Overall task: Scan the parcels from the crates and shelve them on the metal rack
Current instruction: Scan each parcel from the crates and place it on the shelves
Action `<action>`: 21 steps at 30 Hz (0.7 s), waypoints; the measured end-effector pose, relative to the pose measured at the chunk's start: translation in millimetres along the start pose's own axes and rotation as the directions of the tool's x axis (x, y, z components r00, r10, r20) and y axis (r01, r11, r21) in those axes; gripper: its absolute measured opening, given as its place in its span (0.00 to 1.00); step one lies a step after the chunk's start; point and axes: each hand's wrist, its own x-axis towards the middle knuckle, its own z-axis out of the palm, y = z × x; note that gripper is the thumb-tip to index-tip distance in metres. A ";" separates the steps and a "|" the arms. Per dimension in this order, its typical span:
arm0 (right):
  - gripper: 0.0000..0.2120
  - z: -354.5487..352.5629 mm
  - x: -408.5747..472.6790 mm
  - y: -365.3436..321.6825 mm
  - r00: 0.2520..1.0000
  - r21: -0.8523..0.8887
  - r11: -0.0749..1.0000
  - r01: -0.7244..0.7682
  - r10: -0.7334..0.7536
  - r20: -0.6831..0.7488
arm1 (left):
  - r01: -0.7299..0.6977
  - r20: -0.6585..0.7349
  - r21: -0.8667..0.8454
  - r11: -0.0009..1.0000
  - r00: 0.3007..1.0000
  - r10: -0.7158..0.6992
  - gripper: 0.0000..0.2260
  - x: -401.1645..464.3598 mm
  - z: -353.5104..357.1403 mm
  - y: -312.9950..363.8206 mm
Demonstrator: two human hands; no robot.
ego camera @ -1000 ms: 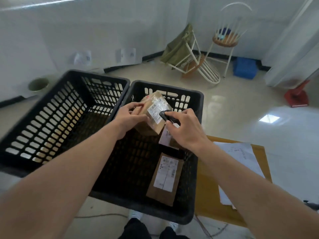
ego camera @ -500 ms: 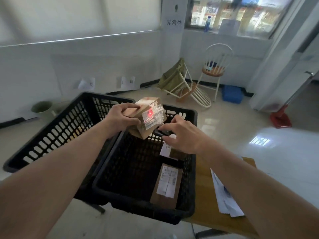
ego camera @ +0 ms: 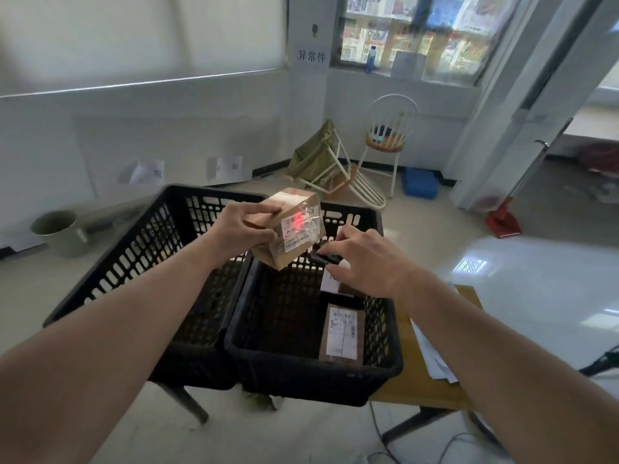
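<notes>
The left hand (ego camera: 246,226) grips a small cardboard box (ego camera: 290,226) from its left side, fingers curled over the top and thumb underneath, holding it tilted in the air above the far edge where the two black crates meet. A white label (ego camera: 301,231) under shiny tape faces right, and a red glow (ego camera: 299,221) falls on it. Just to the right of the box, the right hand (ego camera: 366,261) curls around a small black scanner (ego camera: 324,257), which points at the label; the scanner and box are near each other but apart. The left crate (ego camera: 127,259) sits beside the right crate (ego camera: 288,363), their sides touching. In the right crate, a flat brown parcel (ego camera: 342,334) with a white label leans against the right wall, and another parcel (ego camera: 335,287) lies farther back, partly hidden under the right hand. The crates stand on a wooden surface (ego camera: 422,383), with loose white papers (ego camera: 432,356) lying on it to the right of the crates. On the floor beyond are a green bucket (ego camera: 58,231) at far left, an overturned chair (ego camera: 338,175), an upright white chair (ego camera: 388,139), a blue bin (ego camera: 420,182) and a red dustpan (ego camera: 502,221).
</notes>
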 end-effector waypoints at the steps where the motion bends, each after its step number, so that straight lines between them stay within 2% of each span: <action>1: 0.22 -0.4 -2.7 -3.1 1.000 -0.013 1.000 0.002 -0.002 -0.006 | -0.003 0.005 0.013 1.000 1.000 0.003 0.26 -2.5 -2.0 -0.3; 3: 0.22 -0.6 -7.7 -7.7 1.000 -0.034 0.999 0.005 -0.005 -0.019 | -0.017 0.004 0.035 0.999 1.000 0.017 0.28 -7.2 -5.5 0.4; 14: 0.23 -7.4 -15.4 -7.5 0.997 -0.073 0.997 0.027 -0.031 -0.065 | -0.026 -0.039 0.069 0.997 0.999 0.029 0.27 -16.8 -7.2 10.2; 21: 0.21 -13.9 -14.8 4.6 0.998 -0.101 0.994 0.039 -0.043 -0.038 | -0.044 -0.053 0.079 0.996 0.997 0.048 0.27 -11.2 -5.1 18.9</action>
